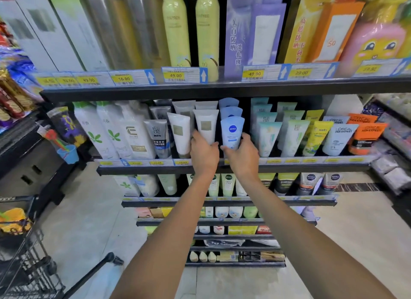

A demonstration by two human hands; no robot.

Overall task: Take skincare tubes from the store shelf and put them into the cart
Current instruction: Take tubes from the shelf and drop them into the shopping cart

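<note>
Two bare forearms, sleeveless as far as they show, end in the left hand [204, 155] and right hand [243, 157], both without gloves, rings or watch.

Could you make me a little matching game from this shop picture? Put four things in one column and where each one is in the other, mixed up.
Things:
1. white tube
2. blue Nivea tube
3. orange L'Oreal tube
4. cart

Places:
A. far right of the same shelf row
B. gripped by the right hand
C. on the floor at lower left
D. gripped by the left hand

Pairs: 1-D, 2-B, 3-A, 4-C
</note>
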